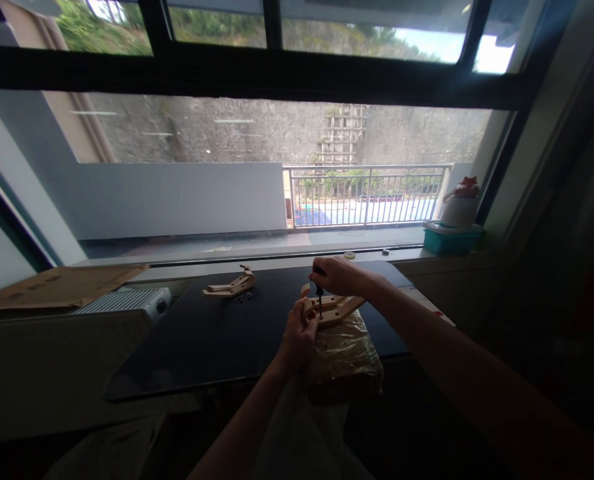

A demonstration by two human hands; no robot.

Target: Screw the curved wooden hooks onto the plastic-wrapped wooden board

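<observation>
My right hand [337,275] is closed round the handle of a dark screwdriver [320,301], which stands upright with its tip down on a light wooden frame piece [334,315]. My left hand [299,333] grips the near left end of that wooden piece, its fingers close to the screwdriver's tip. The piece rests on a brown block wrapped in clear plastic [347,353] at the table's near edge. A similar wooden piece [231,287] lies farther left on the dark table [217,340], with several small screws [244,297] beside it.
A flattened cardboard sheet [61,283] lies over a white radiator [131,301] on the left. On the sill at right, a teal box [451,239] carries a white pot [459,211]. A roll of tape [349,255] sits behind my right hand. The large window is beyond the table.
</observation>
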